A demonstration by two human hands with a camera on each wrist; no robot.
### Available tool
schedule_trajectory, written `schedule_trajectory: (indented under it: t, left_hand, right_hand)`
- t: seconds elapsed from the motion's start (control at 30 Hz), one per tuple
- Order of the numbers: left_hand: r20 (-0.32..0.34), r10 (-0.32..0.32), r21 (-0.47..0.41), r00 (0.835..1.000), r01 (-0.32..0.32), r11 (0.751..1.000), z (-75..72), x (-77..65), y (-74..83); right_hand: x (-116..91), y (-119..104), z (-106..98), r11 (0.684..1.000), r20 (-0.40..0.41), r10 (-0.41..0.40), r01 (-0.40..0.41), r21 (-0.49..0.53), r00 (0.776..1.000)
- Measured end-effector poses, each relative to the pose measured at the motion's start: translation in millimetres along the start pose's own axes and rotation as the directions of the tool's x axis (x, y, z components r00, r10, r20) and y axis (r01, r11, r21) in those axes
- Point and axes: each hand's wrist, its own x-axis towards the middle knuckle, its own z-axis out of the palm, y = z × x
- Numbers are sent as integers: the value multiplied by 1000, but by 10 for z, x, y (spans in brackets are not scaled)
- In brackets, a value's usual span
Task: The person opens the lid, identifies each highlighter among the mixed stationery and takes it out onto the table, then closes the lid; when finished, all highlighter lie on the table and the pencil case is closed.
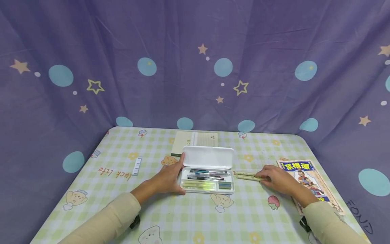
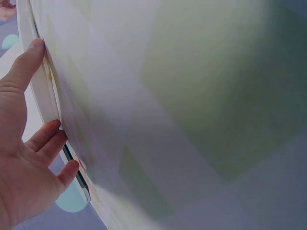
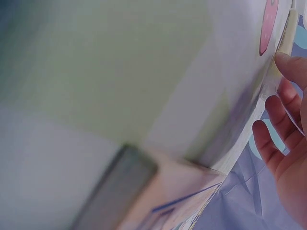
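A white pencil case [image 1: 208, 157] lies with its lid raised, holding several pens [image 1: 207, 175], pale yellow sticks [image 1: 195, 184] and a small blue-grey block [image 1: 224, 185]. My left hand [image 1: 168, 177] spans the case's left end, thumb at the front corner and index finger by the lid. In the left wrist view, that hand's fingers [image 2: 53, 141] are spread and nearly straight along the side. To the right of the case, my right hand [image 1: 276, 179] pinches the right end of two slim, pale yellow pens [image 1: 246, 176], close over the tablecloth. Its other fingers bend loosely.
Behind the case lies a beige notebook [image 1: 195, 138], partly covered by the lid. A white strip with dark marks [image 1: 136, 166] is at the left. The colourful book [image 1: 307, 179] sits under the right forearm. A purple curtain [image 1: 195, 67] hangs beyond the checked tablecloth [image 1: 170, 217].
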Motion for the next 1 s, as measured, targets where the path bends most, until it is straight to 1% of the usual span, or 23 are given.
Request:
schedule_trajectory:
  t: [0.23,0.63,0.9,1.0]
  left_hand:
    - [5,-2,9,1000,2,1000,-7,2,12]
    - [10,-12,6,1000,12,1000,-19,3,24]
    - [6,-2,7,1000,2,1000,-19,-3,26]
    - [5,0,9,1000,0,1000,-20,-7,24]
  right_hand:
    - [4,-20,-19,1000,7,10,-10,6,1000]
    - [58,-56,-117,1000,-1,5,-5,0,1000]
    - [135,-134,-151,999,-20,-45,45,-12,999]
    - [185,-168,-140,998,-16,-58,58,-15,998]
